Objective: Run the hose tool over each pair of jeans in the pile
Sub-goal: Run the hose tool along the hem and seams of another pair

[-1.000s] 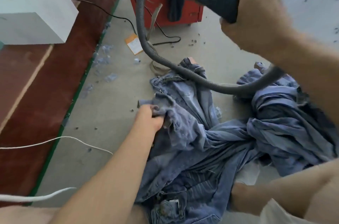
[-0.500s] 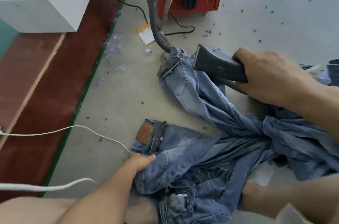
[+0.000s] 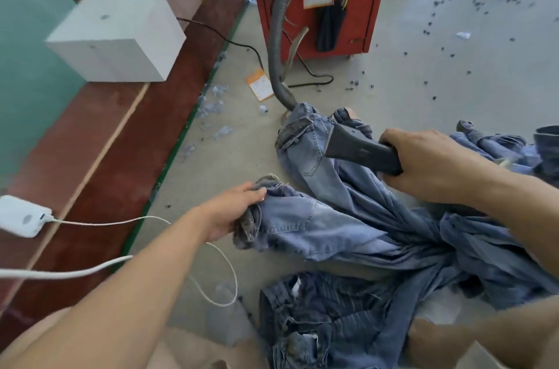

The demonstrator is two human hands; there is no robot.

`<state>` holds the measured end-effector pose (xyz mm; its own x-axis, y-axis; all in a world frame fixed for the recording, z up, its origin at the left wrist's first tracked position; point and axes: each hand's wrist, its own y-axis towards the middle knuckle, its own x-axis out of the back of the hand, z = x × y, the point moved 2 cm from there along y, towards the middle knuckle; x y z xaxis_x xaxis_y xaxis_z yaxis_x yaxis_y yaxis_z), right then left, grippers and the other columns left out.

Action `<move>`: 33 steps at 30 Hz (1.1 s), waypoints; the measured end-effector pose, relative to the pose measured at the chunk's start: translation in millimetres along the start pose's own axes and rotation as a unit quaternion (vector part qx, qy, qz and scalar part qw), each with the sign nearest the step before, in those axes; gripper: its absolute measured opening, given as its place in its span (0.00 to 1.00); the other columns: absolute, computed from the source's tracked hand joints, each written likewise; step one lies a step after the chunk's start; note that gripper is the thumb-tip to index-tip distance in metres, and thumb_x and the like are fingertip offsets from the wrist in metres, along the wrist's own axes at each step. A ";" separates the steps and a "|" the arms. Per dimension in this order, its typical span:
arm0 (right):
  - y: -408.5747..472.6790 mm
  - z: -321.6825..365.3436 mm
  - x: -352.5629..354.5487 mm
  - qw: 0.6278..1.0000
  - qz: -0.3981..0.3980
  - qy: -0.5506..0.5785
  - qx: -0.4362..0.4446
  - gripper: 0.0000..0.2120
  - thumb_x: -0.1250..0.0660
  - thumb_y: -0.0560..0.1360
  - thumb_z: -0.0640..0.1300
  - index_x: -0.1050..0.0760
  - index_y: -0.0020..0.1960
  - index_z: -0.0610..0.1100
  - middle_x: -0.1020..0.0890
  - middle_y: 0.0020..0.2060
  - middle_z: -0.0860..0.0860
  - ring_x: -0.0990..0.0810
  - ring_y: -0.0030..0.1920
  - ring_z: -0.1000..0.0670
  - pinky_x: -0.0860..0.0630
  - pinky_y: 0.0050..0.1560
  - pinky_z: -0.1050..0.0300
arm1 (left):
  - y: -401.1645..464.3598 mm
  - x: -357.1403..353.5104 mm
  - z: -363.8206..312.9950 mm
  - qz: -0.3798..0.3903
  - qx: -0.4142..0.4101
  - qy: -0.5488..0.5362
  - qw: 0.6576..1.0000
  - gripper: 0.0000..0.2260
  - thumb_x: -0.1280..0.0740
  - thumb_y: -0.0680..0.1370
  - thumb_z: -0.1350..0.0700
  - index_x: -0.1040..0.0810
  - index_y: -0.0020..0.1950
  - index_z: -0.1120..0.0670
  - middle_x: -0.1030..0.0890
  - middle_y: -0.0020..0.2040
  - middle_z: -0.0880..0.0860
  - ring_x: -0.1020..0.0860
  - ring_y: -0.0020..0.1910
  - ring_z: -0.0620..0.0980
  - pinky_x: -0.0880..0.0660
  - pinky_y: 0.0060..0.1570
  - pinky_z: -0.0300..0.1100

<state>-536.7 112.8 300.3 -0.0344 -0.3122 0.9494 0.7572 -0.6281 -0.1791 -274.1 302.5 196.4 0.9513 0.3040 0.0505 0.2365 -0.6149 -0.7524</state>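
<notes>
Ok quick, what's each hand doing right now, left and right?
Left hand: gripping the bunched waistband of a pair of jeans.
Right hand: gripping the handle of the hose tool, nozzle on another pair.

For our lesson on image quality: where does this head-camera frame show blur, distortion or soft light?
Head view: wide-angle bending curves the red-brown ledge; the top-left corner is smeared; the right hand on the hose tool and the jeans stay fairly sharp; light is soft, shadows faint.
</notes>
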 end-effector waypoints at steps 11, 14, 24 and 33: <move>-48.7 18.0 -9.5 0.994 -0.015 0.101 -0.032 0.14 0.27 0.76 0.52 0.30 0.52 0.49 0.24 0.37 0.55 0.25 0.37 0.53 0.33 0.33 0.59 | -64.4 -34.5 -16.4 -0.174 -0.208 0.238 0.933 0.09 0.33 0.83 0.48 0.16 0.54 0.51 0.13 0.50 0.54 0.18 0.48 0.53 0.23 0.51 0.45; -51.1 15.5 -12.5 0.994 -0.018 0.102 -0.038 0.14 0.27 0.75 0.53 0.31 0.50 0.50 0.25 0.36 0.55 0.24 0.38 0.50 0.33 0.33 0.57 | -58.7 -49.4 -13.5 -0.095 -0.073 -0.156 0.981 0.14 0.35 0.84 0.49 0.16 0.57 0.58 0.14 0.55 0.63 0.15 0.49 0.58 0.18 0.51 0.53; -59.7 6.3 -4.8 0.982 -0.039 0.180 -0.048 0.22 0.28 0.70 0.63 0.40 0.53 0.62 0.20 0.37 0.58 0.21 0.37 0.66 0.30 0.28 0.61 | -60.1 -54.0 -6.0 0.052 -0.052 -0.250 0.965 0.27 0.39 0.82 0.39 0.18 0.63 0.62 0.17 0.61 0.64 0.16 0.56 0.58 0.17 0.50 0.50; -53.6 8.0 -6.0 0.988 -0.079 0.130 0.012 0.17 0.27 0.70 0.62 0.34 0.50 0.64 0.23 0.36 0.63 0.24 0.43 0.65 0.34 0.35 0.64 | -51.7 -52.2 5.3 -0.015 -0.039 -0.162 0.986 0.11 0.36 0.82 0.70 0.25 0.63 0.64 0.17 0.44 0.59 0.19 0.39 0.54 0.18 0.40 0.46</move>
<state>-571.8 154.0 306.3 -0.3171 -0.3862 0.8662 0.7441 -0.6675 -0.0251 -337.0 322.3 229.2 0.8333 0.5321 -0.1498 0.2909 -0.6526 -0.6996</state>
